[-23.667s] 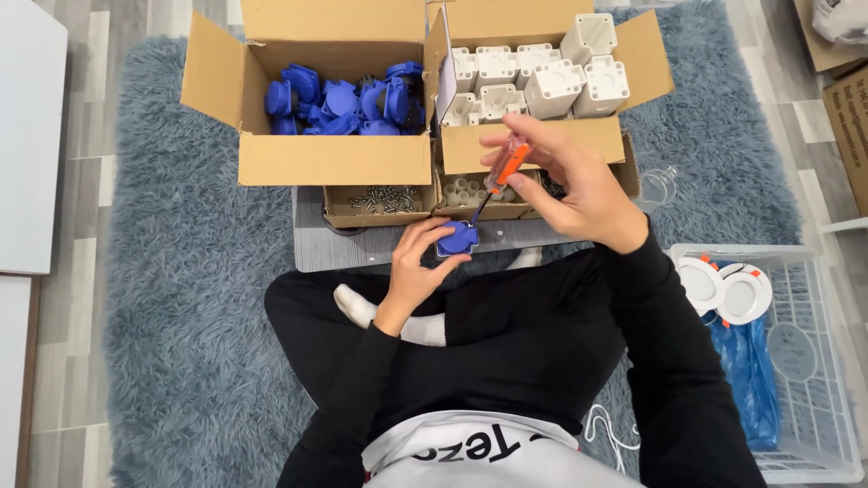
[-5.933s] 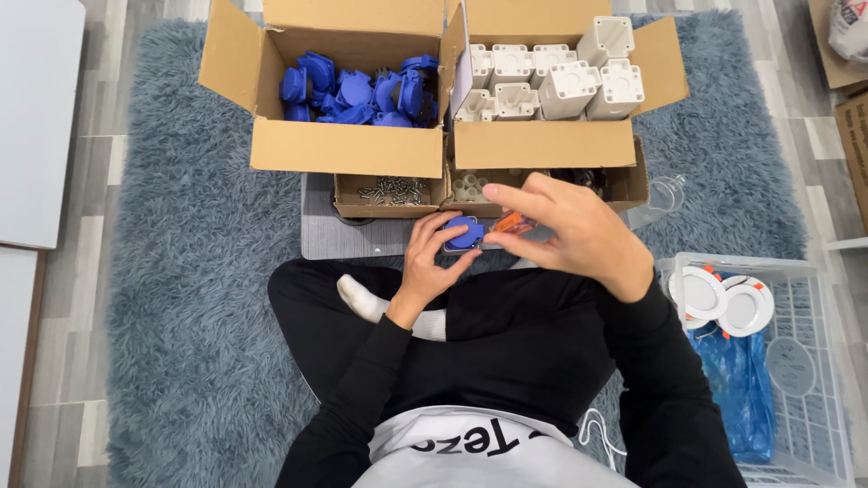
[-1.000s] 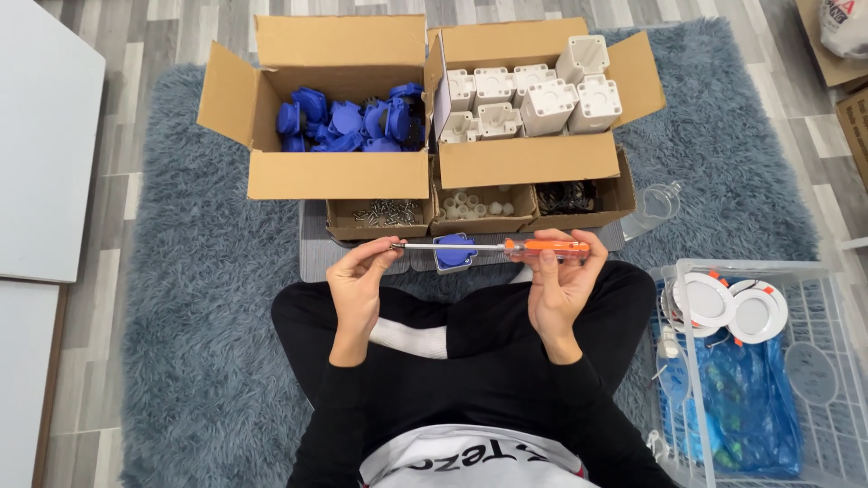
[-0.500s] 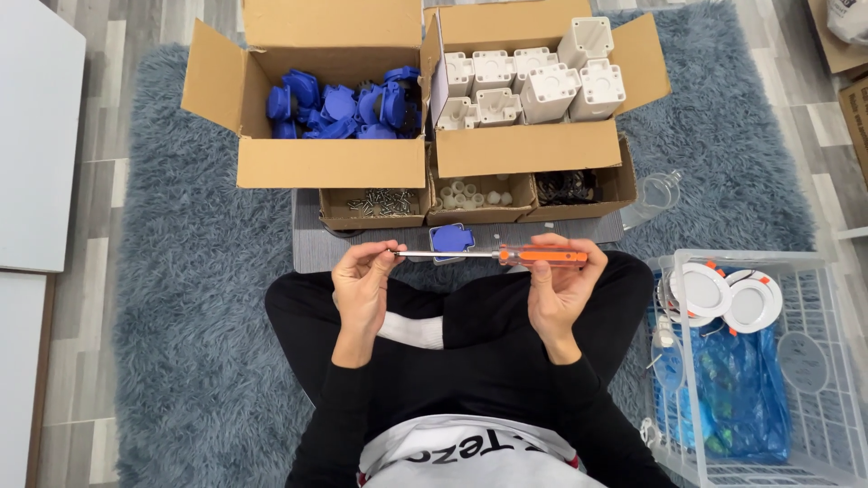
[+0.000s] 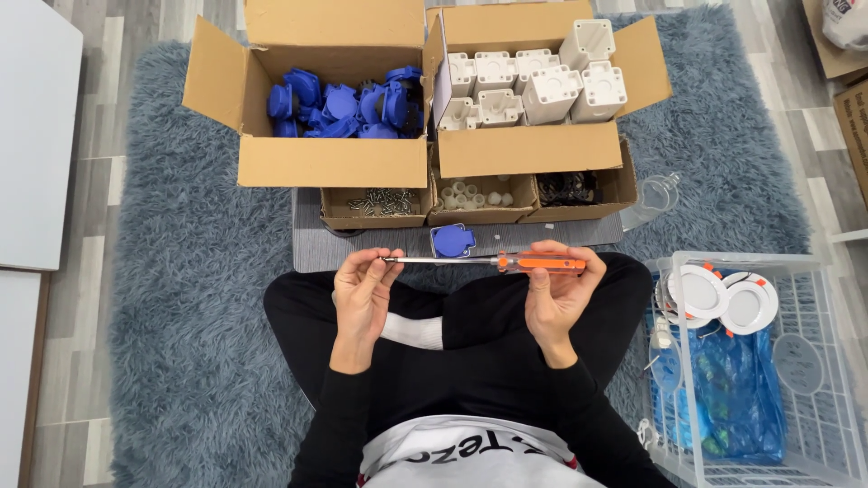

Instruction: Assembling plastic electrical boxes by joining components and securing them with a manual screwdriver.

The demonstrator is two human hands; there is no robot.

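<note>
I hold an orange-handled screwdriver [image 5: 506, 262] level across my lap. My right hand [image 5: 556, 294] grips its handle and my left hand [image 5: 362, 289] pinches the metal tip between the fingers. A blue socket part [image 5: 452, 240] lies on the grey board [image 5: 362, 248] just beyond the shaft, touched by neither hand. Behind it stand a cardboard box of blue parts [image 5: 339, 104] and a box of white housings [image 5: 533, 86].
Three small cardboard trays hold screws [image 5: 380, 202], white bits [image 5: 475, 193] and dark bits [image 5: 565, 188]. A white wire basket [image 5: 814, 380] at my right holds round white lamps [image 5: 723, 298] and blue bags. Grey shaggy rug [image 5: 181, 316] all around; white panel at left.
Since several seconds ago the blue part went from my left hand onto the board. In the last second both hands keep the screwdriver level with little movement.
</note>
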